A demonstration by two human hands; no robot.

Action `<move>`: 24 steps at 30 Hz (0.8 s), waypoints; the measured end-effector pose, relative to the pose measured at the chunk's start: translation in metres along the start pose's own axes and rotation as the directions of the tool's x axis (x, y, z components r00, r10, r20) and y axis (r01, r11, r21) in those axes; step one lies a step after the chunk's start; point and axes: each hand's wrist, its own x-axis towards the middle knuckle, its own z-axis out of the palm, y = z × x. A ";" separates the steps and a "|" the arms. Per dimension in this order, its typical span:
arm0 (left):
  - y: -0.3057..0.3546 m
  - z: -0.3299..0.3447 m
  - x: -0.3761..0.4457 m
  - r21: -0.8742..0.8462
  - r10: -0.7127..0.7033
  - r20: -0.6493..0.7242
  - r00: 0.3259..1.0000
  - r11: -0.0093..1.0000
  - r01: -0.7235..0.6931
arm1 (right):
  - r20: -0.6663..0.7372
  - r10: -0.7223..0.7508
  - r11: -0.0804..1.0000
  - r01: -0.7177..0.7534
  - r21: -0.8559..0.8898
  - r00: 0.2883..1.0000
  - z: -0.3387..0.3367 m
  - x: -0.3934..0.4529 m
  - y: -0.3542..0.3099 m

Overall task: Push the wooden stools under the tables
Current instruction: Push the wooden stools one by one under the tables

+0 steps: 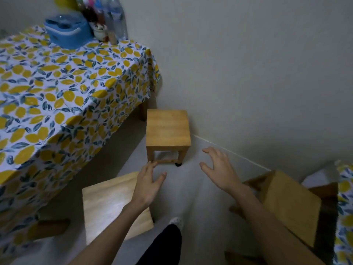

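Note:
A wooden stool stands on the floor against the wall, just right of the table with the lemon-print cloth. My left hand and my right hand hover in front of this stool, fingers spread, touching nothing. A second, paler stool sits at the lower left beside the table, partly under my left forearm. A third stool stands at the right, beside another cloth-covered table, partly behind my right forearm.
A blue container, a small jar and several bottles crowd the table's far corner. The white wall runs close on the right. My leg and foot stand on the narrow floor strip between the stools.

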 end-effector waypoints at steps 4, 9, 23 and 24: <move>0.002 0.038 0.057 -0.022 -0.083 -0.038 0.996 0.996 0.082 | 0.126 -0.115 0.991 0.122 -0.046 0.985 -0.004 0.081 0.032; 0.004 0.092 0.142 -0.067 -0.233 -0.059 0.971 0.971 0.229 | 0.265 -0.199 0.973 0.222 -0.062 0.944 0.003 0.191 0.078; -0.091 0.224 0.373 0.006 -0.480 -0.216 0.850 0.870 0.493 | 0.581 -0.380 0.864 0.500 -0.055 0.720 0.183 0.442 0.238; -0.099 0.233 0.382 0.036 -0.500 -0.232 0.834 0.853 0.521 | 0.591 -0.395 0.842 0.535 -0.074 0.703 0.196 0.453 0.248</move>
